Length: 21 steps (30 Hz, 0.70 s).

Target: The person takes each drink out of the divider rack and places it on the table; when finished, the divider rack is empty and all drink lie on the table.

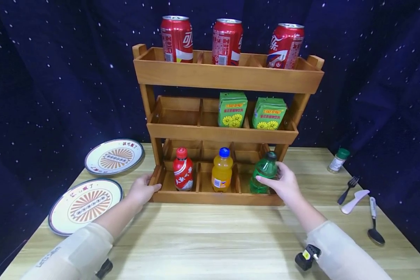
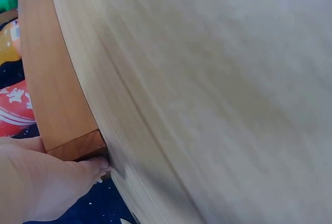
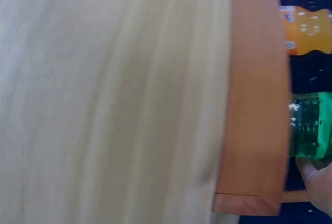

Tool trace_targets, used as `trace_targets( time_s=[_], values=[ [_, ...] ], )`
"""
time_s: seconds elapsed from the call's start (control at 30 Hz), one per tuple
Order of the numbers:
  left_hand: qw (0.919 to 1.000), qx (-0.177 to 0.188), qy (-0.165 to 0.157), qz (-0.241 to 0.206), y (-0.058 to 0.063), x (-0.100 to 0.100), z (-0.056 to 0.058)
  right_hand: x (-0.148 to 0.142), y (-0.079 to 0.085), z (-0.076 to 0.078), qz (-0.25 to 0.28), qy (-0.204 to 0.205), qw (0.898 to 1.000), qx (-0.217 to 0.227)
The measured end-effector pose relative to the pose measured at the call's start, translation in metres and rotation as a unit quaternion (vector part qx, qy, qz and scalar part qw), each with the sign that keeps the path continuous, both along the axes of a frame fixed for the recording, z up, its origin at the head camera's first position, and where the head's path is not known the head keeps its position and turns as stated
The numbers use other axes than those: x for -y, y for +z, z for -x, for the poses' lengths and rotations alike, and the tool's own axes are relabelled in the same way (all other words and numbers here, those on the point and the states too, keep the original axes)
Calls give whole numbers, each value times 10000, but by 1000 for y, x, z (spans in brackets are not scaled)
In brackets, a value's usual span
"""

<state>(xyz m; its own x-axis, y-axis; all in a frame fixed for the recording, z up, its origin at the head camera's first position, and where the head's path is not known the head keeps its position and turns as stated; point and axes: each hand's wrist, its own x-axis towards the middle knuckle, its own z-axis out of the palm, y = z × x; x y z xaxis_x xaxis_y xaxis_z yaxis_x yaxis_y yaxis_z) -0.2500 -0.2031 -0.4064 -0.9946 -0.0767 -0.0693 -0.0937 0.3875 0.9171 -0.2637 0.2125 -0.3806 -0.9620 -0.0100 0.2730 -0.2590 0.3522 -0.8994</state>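
My right hand point(image 1: 286, 183) grips a green soda bottle point(image 1: 263, 171) with a dark cap, its thumb across the front. The bottle stands tilted in the right compartment of the bottom tier of a wooden three-tier rack point(image 1: 227, 76). At the other end, my left hand point(image 1: 142, 191) holds the rack's lower left corner, thumb over the front edge; the left wrist view shows fingers around the wooden end point(image 2: 78, 145). Between the hands, a red bottle point(image 1: 183, 170) occupies the left compartment and an orange soda bottle point(image 1: 222, 170) with a blue cap the middle one.
Three red cola cans point(image 1: 227, 42) stand on the top tier. Two green drink cartons point(image 1: 232, 110) sit on the middle tier. Two patterned plates point(image 1: 61, 210) lie at left. A green-capped shaker point(image 1: 337, 161), fork point(image 1: 347, 190), white knife point(image 1: 355, 201) and spoon point(image 1: 375, 233) lie at right.
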Motion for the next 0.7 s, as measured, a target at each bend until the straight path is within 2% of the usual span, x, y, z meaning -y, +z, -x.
trace_targets(
  time_s=[0.17,0.47,0.6,0.7],
  values=[
    [10000,76,13,-48,-1,-1,0,-7,16,-14,452,67,9987,-217],
    [9998,134,53,-100,-1,0,0,-34,60,-48,819,88,9961,-320],
    [9999,89,39,-110,-1,0,0,-51,67,-59,880,-42,9955,-353],
    [9999,85,-8,-77,0,0,-1,-64,66,-62,656,-273,9969,-337]
  ],
)
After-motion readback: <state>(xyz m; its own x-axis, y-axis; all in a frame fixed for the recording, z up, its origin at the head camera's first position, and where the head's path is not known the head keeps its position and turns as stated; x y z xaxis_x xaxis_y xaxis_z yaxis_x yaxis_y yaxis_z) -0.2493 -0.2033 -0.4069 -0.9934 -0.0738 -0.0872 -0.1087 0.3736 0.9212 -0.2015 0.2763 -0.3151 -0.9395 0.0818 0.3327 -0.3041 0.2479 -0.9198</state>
